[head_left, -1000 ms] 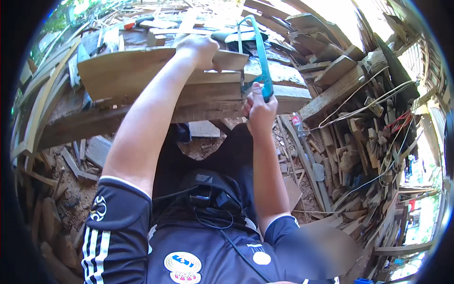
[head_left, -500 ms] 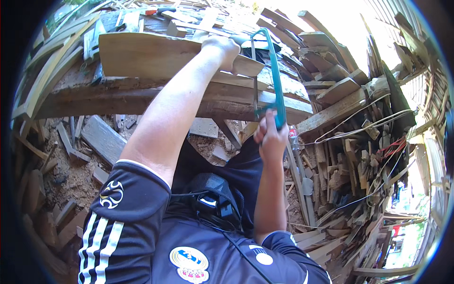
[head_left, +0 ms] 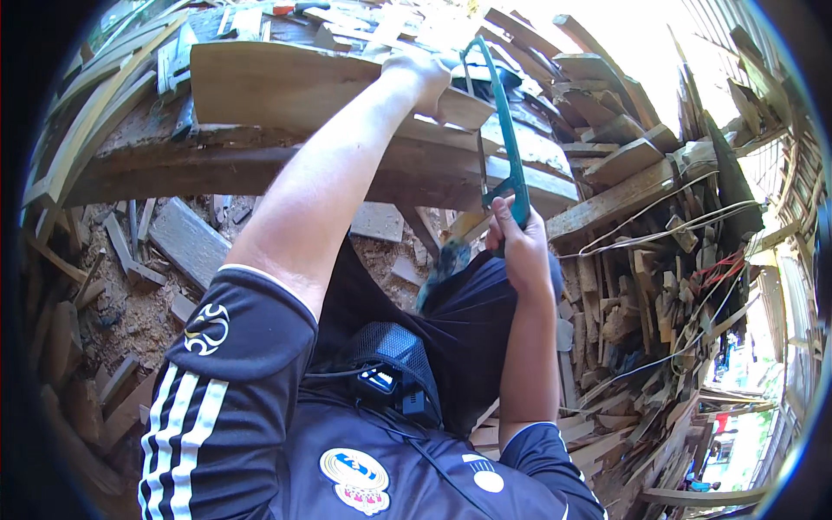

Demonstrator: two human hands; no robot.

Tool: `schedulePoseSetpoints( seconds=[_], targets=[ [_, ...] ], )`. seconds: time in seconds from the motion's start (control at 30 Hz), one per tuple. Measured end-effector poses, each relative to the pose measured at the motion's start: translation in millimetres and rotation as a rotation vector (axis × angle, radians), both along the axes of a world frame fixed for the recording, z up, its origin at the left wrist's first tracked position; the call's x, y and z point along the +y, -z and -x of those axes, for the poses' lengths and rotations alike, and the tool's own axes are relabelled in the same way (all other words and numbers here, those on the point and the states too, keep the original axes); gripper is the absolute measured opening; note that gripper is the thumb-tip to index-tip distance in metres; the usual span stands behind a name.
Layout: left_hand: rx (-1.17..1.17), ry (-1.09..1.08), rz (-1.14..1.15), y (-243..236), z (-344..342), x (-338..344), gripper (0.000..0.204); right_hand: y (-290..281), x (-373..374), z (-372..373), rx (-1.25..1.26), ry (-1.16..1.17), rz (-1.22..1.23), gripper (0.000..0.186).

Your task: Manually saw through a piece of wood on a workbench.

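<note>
A wide, pale wooden board stands on edge across a thick timber beam in front of me. My left hand is closed over the board's upper edge near its right end, its fingertips partly hidden behind the wood. My right hand wraps round the handle of a green-framed bow saw. The saw is upright and slightly tilted, with its thin blade at the board's right end. From this angle I cannot tell how deep any cut is.
Scrap boards are piled at the right, with loose cords across them. Offcuts and sawdust lie on the ground below the beam. Long strips lean at the left. A red-and-black tool lies at the far side.
My right hand and the saw have shifted slightly to the right, and the saw frame tilts more. My right leg has swung outward. My left hand keeps its hold on the board.
</note>
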State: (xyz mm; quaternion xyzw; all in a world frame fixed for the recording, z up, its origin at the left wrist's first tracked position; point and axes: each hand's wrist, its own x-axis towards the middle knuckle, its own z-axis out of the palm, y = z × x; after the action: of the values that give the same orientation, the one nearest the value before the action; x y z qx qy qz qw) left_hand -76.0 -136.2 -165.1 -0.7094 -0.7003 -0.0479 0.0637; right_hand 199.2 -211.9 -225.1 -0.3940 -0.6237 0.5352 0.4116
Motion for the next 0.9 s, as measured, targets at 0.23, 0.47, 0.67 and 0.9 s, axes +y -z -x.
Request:
schedulePoseSetpoints(
  seconds=[0.23,0.47,0.67,0.9],
  targets=[
    [0.047,0.034,-0.059,3.8,-0.5,-0.6,0.059,-33.1,16.2,-1.3,0.245,0.000,0.243,0.036],
    [0.069,0.004,0.054,4.8,7.4,2.4,0.061,-22.4,-29.5,0.2,-0.067,0.001,-0.026,0.034],
    [0.088,0.034,0.055,-7.4,-5.3,1.3,0.061,-8.9,1.7,-16.3,0.414,-0.019,0.253,0.034],
    [0.090,0.018,0.070,-8.9,-5.9,-1.7,0.060,-0.2,-4.5,-5.7,0.628,-0.010,0.333,0.031]
  ],
)
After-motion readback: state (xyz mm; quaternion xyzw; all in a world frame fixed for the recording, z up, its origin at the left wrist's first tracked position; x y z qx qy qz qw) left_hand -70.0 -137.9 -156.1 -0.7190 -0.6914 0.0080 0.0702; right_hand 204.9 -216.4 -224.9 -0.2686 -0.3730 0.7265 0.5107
